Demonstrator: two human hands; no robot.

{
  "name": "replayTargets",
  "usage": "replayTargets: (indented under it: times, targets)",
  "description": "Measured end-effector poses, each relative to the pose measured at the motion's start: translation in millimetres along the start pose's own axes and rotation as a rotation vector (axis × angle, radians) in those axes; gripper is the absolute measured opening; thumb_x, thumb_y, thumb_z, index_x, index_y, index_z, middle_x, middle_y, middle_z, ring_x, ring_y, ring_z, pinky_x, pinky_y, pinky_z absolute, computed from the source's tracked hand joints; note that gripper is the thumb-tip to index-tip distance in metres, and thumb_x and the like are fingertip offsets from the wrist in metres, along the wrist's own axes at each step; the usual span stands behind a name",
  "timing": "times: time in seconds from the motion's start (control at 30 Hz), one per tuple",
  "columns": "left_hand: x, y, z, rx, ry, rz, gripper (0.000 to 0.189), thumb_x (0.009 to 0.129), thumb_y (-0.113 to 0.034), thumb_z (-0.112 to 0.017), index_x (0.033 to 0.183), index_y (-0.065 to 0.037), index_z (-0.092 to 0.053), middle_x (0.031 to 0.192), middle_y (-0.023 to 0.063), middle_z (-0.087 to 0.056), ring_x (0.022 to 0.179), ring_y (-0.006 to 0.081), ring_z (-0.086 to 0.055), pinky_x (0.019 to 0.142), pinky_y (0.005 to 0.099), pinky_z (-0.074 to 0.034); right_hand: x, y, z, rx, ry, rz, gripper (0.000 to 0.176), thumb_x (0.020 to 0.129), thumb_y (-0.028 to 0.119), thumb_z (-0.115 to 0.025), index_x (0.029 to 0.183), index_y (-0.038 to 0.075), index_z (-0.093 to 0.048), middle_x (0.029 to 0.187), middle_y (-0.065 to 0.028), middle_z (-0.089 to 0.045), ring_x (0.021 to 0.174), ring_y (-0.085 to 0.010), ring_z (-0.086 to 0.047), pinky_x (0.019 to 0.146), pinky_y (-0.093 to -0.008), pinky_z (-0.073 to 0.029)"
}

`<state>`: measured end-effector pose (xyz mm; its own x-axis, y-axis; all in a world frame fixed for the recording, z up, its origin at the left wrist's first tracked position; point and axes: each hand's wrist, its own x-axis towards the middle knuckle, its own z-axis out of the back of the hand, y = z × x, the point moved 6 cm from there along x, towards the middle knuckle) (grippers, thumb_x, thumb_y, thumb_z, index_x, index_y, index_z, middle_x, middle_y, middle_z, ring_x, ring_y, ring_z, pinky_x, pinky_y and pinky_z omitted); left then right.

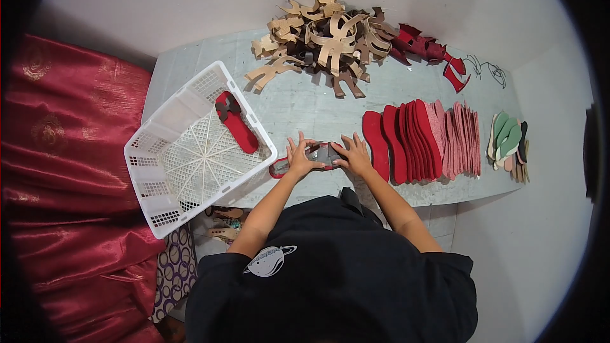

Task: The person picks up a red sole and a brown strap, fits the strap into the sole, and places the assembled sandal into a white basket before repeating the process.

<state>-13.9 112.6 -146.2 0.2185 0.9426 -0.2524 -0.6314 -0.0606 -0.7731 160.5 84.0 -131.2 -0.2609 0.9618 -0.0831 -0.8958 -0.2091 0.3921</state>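
Observation:
Near the table's front edge, a grey sole with a red rim [279, 168] lies lengthwise from left to right, with dark grey strap pieces [323, 154] over its right part. My left hand [300, 155] grips it around the middle, thumb and fingers on its edges. At its right end my right hand [353, 154] holds the strap piece and the sole's edge between thumb and fingers. Just right of my right hand stands a row of red soles [406, 143], followed by pink ones [462, 141]. The underside of the held sole is hidden.
A white plastic basket [145, 201] at the left holds a red sole with a dark strap [240, 128]. Beige and brown strap pieces [337, 41] are heaped at the back, dark red pieces [424, 47] beside them. Green and black soles [508, 136] lie far right.

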Motion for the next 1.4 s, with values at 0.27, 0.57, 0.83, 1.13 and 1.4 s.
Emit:
replayTargets:
  times: [0.27,0.57,0.83,1.13,1.4]
  targets:
    - [-1.8,0.5,-1.6,-0.115,0.030,-0.051,0.074,0.042,-0.031,-0.083,0.106,-0.018,-0.046,0.118,0.0011,-0.050,0.131,0.0297,-0.010,0.100,0.0499,0.007,-0.6,0.9,1.8,0.017,0.025,-0.020,0.059,0.069,0.049,-0.058,0.125,0.039,-0.039,0.133,-0.0076,-0.030,0.125,-0.0411,-0.016,0.097,-0.0594,-0.018]
    - [-4.5,-3.8,-1.8,-0.083,0.036,-0.081,0.076,0.046,-0.031,-0.081,0.113,-0.019,-0.047,0.112,0.0035,-0.054,0.131,0.0262,-0.014,0.099,0.0498,0.005,-1.1,-0.1,-0.9,0.000,0.002,-0.009,0.059,0.070,0.049,-0.057,0.125,0.039,-0.039,0.133,-0.0085,-0.031,0.124,-0.0424,-0.018,0.096,-0.0600,-0.019]
    - [-10.2,-7.3,-0.9,-0.016,0.008,-0.162,0.074,0.048,-0.034,-0.080,0.115,-0.021,-0.050,0.117,0.0014,-0.051,0.128,0.0284,-0.021,0.100,0.0492,0.000,-3.4,2.0,-1.7,-0.006,0.006,-0.021,0.060,0.070,0.048,-0.058,0.126,0.038,-0.037,0.135,-0.0078,-0.029,0.125,-0.0423,-0.016,0.097,-0.0597,-0.018]
    - [-15.3,-13.2,1.7,0.051,-0.029,-0.222,0.071,0.052,-0.037,-0.077,0.116,-0.021,-0.050,0.121,-0.0015,-0.050,0.126,0.0269,-0.026,0.100,0.0508,-0.002,-4.5,3.6,1.3,-0.002,0.043,-0.053,0.060,0.072,0.045,-0.057,0.127,0.040,-0.034,0.136,-0.0053,-0.027,0.127,-0.0387,-0.014,0.099,-0.0574,-0.014]
    - [-20.0,-19.1,4.5,0.117,-0.039,-0.298,0.069,0.057,-0.040,-0.074,0.119,-0.020,-0.048,0.125,-0.0008,-0.046,0.125,0.0282,-0.029,0.099,0.0551,-0.006,-5.0,3.8,1.8,0.006,0.020,-0.042,0.058,0.072,0.045,-0.056,0.126,0.039,-0.036,0.136,-0.0056,-0.028,0.126,-0.0385,-0.016,0.099,-0.0575,-0.015]
